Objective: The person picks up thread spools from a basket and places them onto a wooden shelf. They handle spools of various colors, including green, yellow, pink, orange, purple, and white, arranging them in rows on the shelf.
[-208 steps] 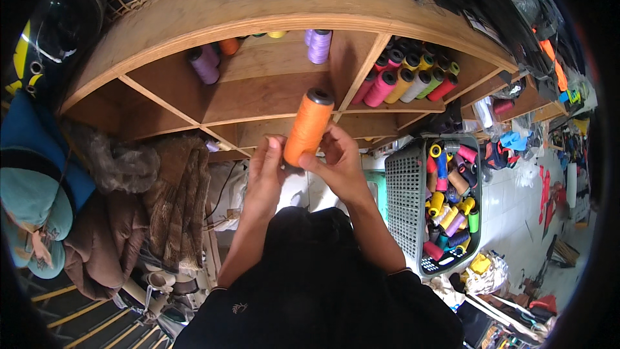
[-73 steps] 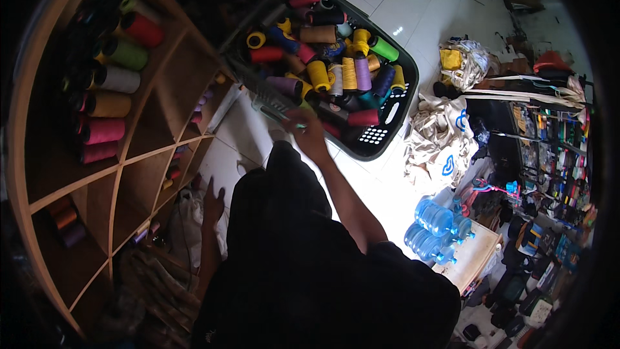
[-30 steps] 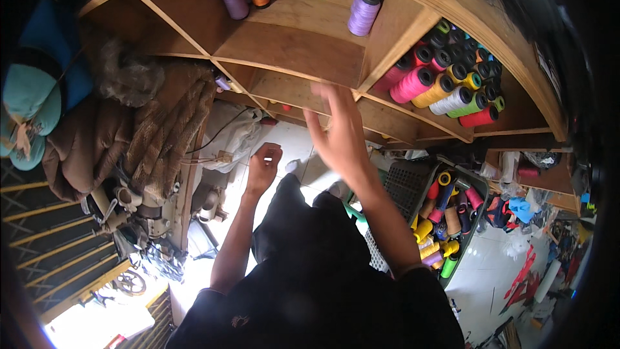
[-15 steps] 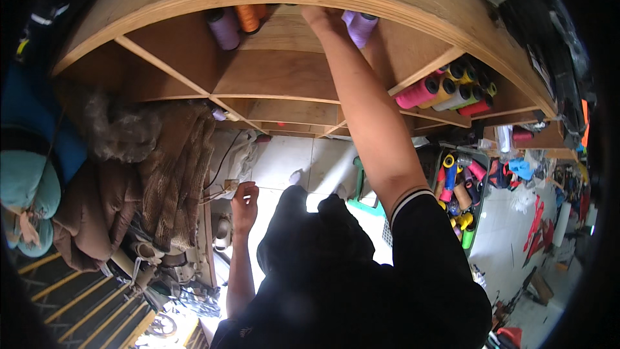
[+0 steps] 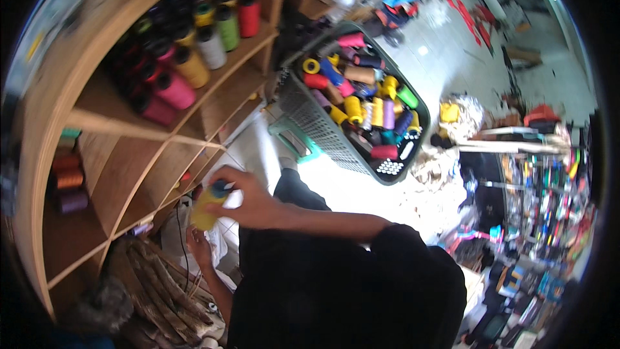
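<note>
Spool: yellow-green thread cone with a blue top sat left of centre in the frame, just in front of the wooden shelf unit
Right hand: right hand was closed around the cone's upper end, fingers wrapped over the blue top
Left hand: left hand sat just below the cone, fingers curled; it seemed to pinch a loose thread, though the view was too small and blurred to be sure, so whether it gripped anything could not be told
Shelf: upper compartments toward the upper left of the frame held rows of pink, yellow, white, green and red cones; a compartment at the far left edge held orange and purple ones
Basket: dark plastic basket of mixed coloured spools stood on the pale floor at upper centre, well apart from both hands
Lower left: pile of brown fabric lay under the hands
Risk, grip: cone was held only by its top, so it could probably slip out and roll under the shelf or into the fabric pile
Risk, thread: any loose strand trailing from the cone might snag on a shelf edge or the fabric and unwind or tangle
Risk, shelf: cones stood packed close, so a nudge from the arm could tip neighbours off the board
</note>
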Demonstrator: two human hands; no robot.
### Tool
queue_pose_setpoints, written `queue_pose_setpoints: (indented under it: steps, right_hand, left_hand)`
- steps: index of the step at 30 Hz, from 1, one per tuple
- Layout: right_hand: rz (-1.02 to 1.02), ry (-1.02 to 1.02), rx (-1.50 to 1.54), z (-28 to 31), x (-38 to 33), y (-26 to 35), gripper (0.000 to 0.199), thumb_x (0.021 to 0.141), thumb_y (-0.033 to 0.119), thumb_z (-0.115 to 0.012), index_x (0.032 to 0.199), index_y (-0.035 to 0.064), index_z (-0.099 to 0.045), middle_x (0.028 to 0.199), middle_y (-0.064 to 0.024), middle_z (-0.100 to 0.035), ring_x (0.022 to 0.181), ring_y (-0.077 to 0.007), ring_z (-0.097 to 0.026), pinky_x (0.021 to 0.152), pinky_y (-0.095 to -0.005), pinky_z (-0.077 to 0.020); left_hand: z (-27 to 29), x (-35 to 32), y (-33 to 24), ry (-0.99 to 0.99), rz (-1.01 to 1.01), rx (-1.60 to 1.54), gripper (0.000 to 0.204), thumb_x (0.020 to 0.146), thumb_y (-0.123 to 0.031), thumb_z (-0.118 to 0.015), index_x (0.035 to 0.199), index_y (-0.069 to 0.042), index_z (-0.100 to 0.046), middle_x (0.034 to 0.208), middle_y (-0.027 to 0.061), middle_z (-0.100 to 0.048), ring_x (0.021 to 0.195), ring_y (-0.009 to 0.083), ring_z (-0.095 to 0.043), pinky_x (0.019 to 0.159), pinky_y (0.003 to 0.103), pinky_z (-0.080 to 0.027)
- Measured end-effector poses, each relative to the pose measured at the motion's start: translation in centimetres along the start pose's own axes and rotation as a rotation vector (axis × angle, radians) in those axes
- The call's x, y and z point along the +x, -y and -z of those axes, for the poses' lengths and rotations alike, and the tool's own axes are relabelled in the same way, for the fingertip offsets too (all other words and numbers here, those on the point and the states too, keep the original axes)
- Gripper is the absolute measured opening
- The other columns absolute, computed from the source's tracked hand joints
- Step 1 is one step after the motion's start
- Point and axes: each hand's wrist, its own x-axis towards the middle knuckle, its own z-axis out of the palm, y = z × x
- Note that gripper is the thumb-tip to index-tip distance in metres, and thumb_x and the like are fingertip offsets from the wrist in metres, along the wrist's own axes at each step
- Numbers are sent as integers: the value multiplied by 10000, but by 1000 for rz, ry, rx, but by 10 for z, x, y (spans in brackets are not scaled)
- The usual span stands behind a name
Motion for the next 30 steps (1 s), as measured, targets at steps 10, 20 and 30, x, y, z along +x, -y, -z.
queue_pose_setpoints:
  steps: [10,20,30]
  right_hand:
    - [-287,-1394,103,275,-115,-146,304,850,193,-708,1034,21,-537,896,-75,-627,745,-118,-592,597,-241,-486]
    - [-501,-1226,-271,425,-111,-201,408,758,245,-773,1048,-4,-633,958,-166,-654,833,-232,-624,732,-351,-487]
    - [-80,-598,-722,345,-13,-211,475,739,186,-735,1117,-11,-525,1092,-225,-535,1027,-400,-523,877,-455,-438]
  left_hand:
    - [-86,20,-42,316,-23,172,184,958,-139,-538,1040,22,-574,951,115,-609,805,177,-619,751,296,-522]
    - [-151,14,-54,377,35,291,204,936,-156,-577,1038,20,-584,942,119,-623,827,186,-629,766,310,-531]
    - [-168,-10,-50,335,152,274,237,934,-194,-587,1061,6,-579,966,115,-636,865,192,-626,809,311,-503]
